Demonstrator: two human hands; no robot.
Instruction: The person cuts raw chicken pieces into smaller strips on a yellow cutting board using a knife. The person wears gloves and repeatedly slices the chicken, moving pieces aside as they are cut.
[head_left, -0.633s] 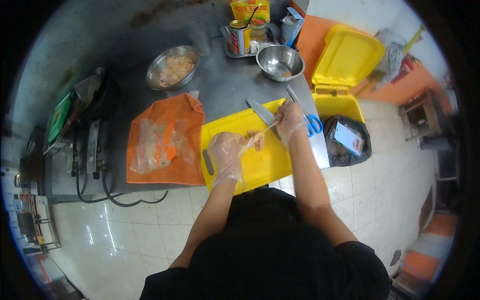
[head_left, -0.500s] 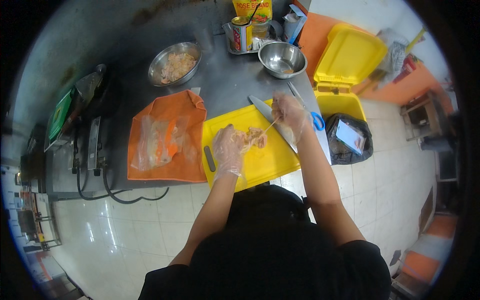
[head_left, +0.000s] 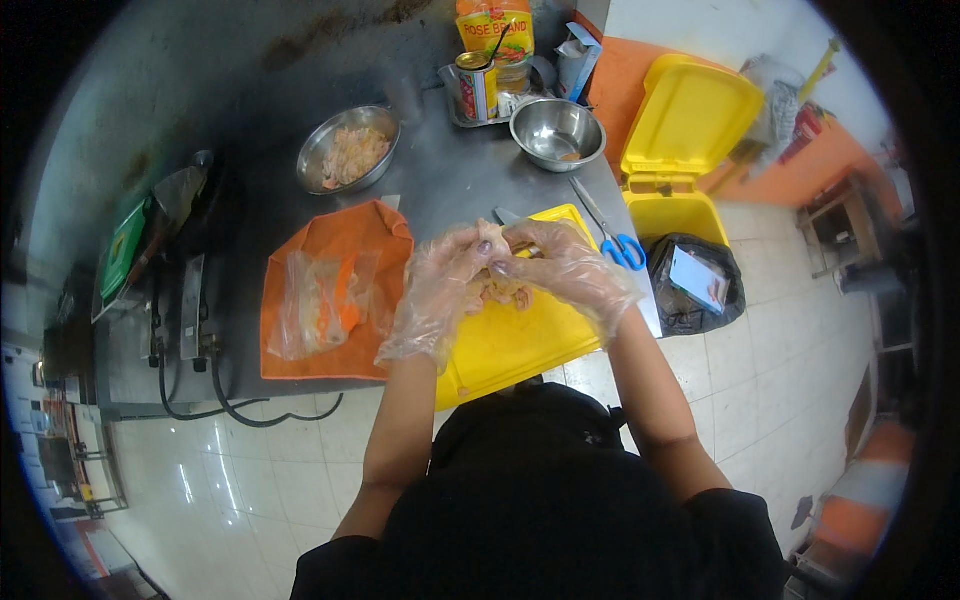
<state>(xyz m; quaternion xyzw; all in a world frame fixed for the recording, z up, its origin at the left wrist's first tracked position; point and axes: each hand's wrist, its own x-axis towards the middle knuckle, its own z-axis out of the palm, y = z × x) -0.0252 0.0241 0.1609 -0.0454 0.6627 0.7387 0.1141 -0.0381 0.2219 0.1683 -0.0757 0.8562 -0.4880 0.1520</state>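
Observation:
Both my hands wear clear plastic gloves and meet above the yellow cutting board (head_left: 530, 345). My left hand (head_left: 437, 285) and my right hand (head_left: 570, 268) pinch a small pale piece of raw meat (head_left: 491, 236) between their fingertips, thumbs close together. Beneath the fingers, more raw meat (head_left: 505, 294) lies on the board, partly covered by the hands. A knife (head_left: 506, 215) shows only its tip beyond the right hand; the hand and glove hide the rest. Blue-handled scissors (head_left: 622, 252) lie just to the right of the board.
A steel bowl of cut raw meat (head_left: 355, 155) stands at the back left, another steel bowl (head_left: 557, 135) at the back right. Left of the board, an orange cloth (head_left: 290, 365) carries a plastic bag (head_left: 300, 310). A lidded yellow bin (head_left: 680, 212) and black-lined bin (head_left: 690, 315) stand right.
My right hand has come down and left from its raised pull on a stretched strand, to meet the left hand. My left hand has moved slightly up, and both now pinch together.

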